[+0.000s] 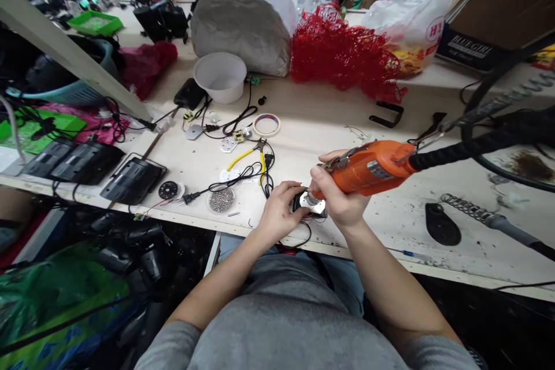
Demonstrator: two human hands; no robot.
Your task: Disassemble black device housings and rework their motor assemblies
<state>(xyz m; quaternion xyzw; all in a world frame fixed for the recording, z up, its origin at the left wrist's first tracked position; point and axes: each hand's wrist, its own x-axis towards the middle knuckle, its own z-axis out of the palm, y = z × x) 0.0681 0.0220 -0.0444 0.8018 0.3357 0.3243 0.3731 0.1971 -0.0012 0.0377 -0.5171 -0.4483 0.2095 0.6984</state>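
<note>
My right hand [344,196] is wrapped round an orange electric screwdriver [368,167], whose tip points down and left. Under that tip lies a small black device with a white round plate [313,204] on it. My left hand [281,208] grips the device's left edge between thumb and fingers. Whether the tip touches a screw is too small to tell. A clear dish of small screws [221,200] stands left of my left hand. Yellow-handled cutters [249,159] and a black cord with a plug [191,196] lie beyond it.
A white bowl [220,76], a tape roll [266,125] and red netting [342,52] sit farther back. Black housings [132,179] line the left front edge. At right are a soldering iron [511,228] and a thick black cable [477,136]. Other people work across the table.
</note>
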